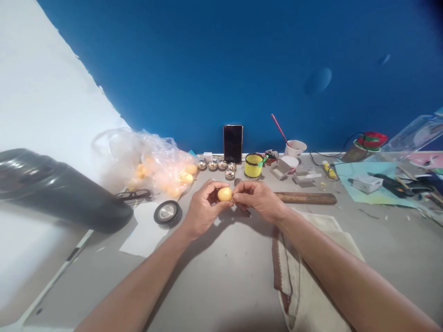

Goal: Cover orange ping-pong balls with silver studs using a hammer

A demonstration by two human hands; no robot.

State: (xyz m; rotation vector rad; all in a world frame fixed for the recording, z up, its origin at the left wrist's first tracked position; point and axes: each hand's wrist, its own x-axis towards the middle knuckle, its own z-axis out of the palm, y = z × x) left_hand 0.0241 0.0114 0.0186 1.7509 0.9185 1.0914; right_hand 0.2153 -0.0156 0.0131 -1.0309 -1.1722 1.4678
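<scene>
A small orange-yellow ball (224,195), like a table tennis ball, is held above the table between the thumb and fingers of my left hand (205,206). At the ball's right side, my right hand (256,199) has thumb and forefinger pinched together; whatever is between them is too small to make out. Behind and under my right hand lies a hammer with a wooden handle (306,198), its head partly hidden. Just beyond the hands sit several shiny, silvery balls (230,173) and a yellow tub with black bands (253,166).
A clear plastic bag (155,159) of orange balls lies left, near glasses (134,195), a round black lid (168,213) and a large dark bottle (65,189). A phone (233,143) leans on the blue wall. Right are a folded cloth (314,276), a white cup (296,147) and small boxes (306,177).
</scene>
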